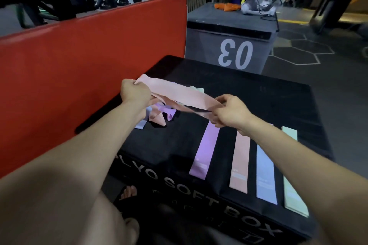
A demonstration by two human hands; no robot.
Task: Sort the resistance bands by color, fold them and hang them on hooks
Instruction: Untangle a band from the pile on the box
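Pink band (175, 93) stretched mid-frame above black box (258, 101), long axis upper-left to lower-right. Left hand (135, 93) grips upper end, right hand (229, 111) pinches lower end, nearer sorted strips (239, 161).

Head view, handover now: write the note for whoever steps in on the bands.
Left hand grips one end of a pink band; right hand pinches the other end, so the band is stretched above the black plyo box.
Done: four bands laid flat in a row on the box, purple band, peach band, blue band, mint band.
Left: an unsorted pile under the left hand still needs sorting. Place the held pink band with its matching colour, likely peach. No band hung yet; no hooks in view.
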